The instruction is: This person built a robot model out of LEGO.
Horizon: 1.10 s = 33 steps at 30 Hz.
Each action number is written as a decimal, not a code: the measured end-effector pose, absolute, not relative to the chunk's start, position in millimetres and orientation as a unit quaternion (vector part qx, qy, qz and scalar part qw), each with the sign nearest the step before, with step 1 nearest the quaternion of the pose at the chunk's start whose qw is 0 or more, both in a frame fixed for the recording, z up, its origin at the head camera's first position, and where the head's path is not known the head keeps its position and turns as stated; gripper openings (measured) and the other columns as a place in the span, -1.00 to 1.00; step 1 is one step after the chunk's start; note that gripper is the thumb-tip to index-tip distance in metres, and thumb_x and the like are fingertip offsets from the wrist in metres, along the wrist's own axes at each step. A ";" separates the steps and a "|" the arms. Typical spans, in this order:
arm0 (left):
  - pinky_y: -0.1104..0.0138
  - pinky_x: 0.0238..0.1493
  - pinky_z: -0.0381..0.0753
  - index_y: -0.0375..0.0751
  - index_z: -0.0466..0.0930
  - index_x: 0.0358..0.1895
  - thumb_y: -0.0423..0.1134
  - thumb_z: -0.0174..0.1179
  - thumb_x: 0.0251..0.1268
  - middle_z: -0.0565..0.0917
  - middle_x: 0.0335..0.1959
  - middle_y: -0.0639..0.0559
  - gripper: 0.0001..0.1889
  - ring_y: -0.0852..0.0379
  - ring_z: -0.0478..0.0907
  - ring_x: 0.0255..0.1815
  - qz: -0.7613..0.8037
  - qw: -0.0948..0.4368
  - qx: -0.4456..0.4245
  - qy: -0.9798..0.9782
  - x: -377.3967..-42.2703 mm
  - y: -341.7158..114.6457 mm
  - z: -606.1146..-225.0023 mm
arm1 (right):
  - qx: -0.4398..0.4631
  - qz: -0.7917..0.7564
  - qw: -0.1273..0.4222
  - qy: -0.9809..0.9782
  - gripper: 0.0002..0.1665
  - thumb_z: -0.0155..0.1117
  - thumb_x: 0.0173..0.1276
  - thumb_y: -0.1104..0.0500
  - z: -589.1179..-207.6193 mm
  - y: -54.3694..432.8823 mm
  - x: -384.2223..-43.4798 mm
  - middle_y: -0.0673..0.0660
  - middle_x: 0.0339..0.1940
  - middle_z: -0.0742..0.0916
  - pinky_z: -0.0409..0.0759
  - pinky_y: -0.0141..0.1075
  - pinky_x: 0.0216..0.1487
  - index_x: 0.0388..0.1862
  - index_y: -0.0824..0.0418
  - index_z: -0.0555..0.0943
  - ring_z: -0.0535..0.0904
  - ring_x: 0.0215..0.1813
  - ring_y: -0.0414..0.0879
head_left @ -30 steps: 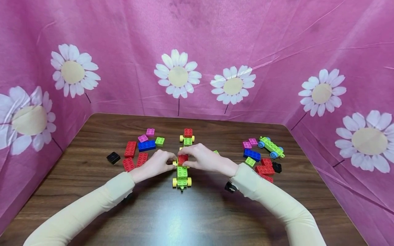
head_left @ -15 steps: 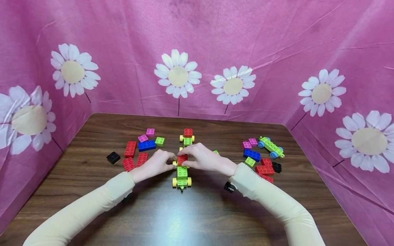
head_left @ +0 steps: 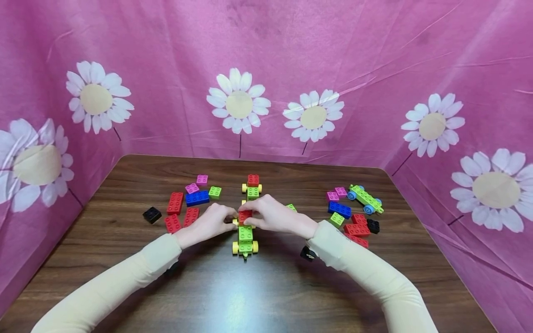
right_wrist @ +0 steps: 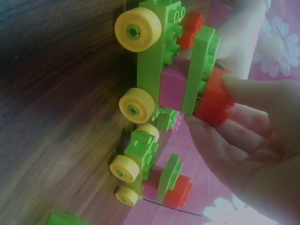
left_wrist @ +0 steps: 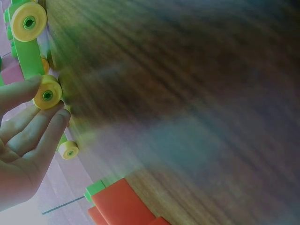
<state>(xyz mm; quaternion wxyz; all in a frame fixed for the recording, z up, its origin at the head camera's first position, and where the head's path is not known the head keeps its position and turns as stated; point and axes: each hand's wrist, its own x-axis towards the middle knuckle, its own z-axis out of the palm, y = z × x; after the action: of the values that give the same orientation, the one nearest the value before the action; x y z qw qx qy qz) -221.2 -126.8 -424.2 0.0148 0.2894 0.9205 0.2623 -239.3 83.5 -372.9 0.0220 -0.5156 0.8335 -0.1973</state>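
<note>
"What do your feeds show?"

"I see the right hand (head_left: pixel 275 214) pinching a boxy, shiny red plastic brick (right_wrist: pixel 214 101) with round studs, atop a thin, studded lime-green plastic plate (right_wrist: pixel 200 65). I can't tell whether it's fully seated."

"Under that?"

"A smooth pink plastic block (right_wrist: pixel 173 85), then a lime-green plastic wheeled base (right_wrist: pixel 149 75)."

"And the left hand (head_left: pixel 211 221)?"

"I see it in a narrow grip on one round, yellow plastic wheel (left_wrist: pixel 48 95) of that base."

"Where's the brick?"

"Mid-table, above the dark wood-grained tabletop (head_left: pixel 187 296), just nearer than a second studded car (head_left: pixel 252 192)."
</note>
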 end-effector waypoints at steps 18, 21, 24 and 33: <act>0.23 -0.14 0.74 -0.30 0.74 -0.13 -0.28 0.40 0.18 0.81 -0.22 -0.12 -0.78 0.08 0.74 -0.23 0.263 0.012 0.297 0.918 -223.5 -128.6 -426.5 | -0.462 -0.242 0.064 0.851 -0.72 0.46 0.23 0.21 -373.7 80.5 -241.5 0.09 -0.21 0.83 0.59 -0.60 -0.28 -0.08 0.27 0.74 0.68 -0.33 -0.31; 0.22 -0.13 0.74 -0.30 0.74 -0.13 -0.29 0.40 0.18 0.81 -0.22 -0.12 -0.78 0.08 0.74 -0.22 0.265 0.013 0.296 0.917 -222.9 -128.3 -426.0 | -0.455 -0.250 0.075 0.851 -0.72 0.46 0.23 0.20 -373.2 81.2 -241.0 0.09 -0.20 0.83 0.61 -0.59 -0.25 -0.08 0.27 0.74 0.70 -0.30 -0.30; 0.22 -0.12 0.74 -0.30 0.74 -0.13 -0.29 0.40 0.18 0.81 -0.21 -0.12 -0.78 0.07 0.75 -0.22 0.266 0.015 0.296 0.917 -222.3 -128.1 -424.8 | -0.454 -0.253 0.074 0.851 -0.72 0.47 0.22 0.19 -373.1 82.1 -240.2 0.09 -0.22 0.83 0.63 -0.56 -0.25 -0.09 0.26 0.75 0.69 -0.30 -0.30; 0.21 -0.13 0.74 -0.32 0.74 -0.15 -0.29 0.41 0.16 0.81 -0.22 -0.13 -0.78 0.05 0.75 -0.22 0.259 0.006 0.299 0.919 -223.4 -127.8 -425.6 | -0.478 -0.250 0.058 0.840 -0.66 0.44 0.26 0.19 -378.7 87.0 -242.9 0.12 -0.14 0.83 0.73 -0.27 -0.05 0.00 0.28 0.72 0.74 -0.15 -0.21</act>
<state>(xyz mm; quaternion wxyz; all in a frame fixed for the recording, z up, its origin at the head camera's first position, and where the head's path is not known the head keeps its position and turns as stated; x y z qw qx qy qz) -223.4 -127.8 -425.6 0.0062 0.2989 0.9185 0.2587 -242.9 87.0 -378.7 0.0577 -0.4783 0.8397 -0.2505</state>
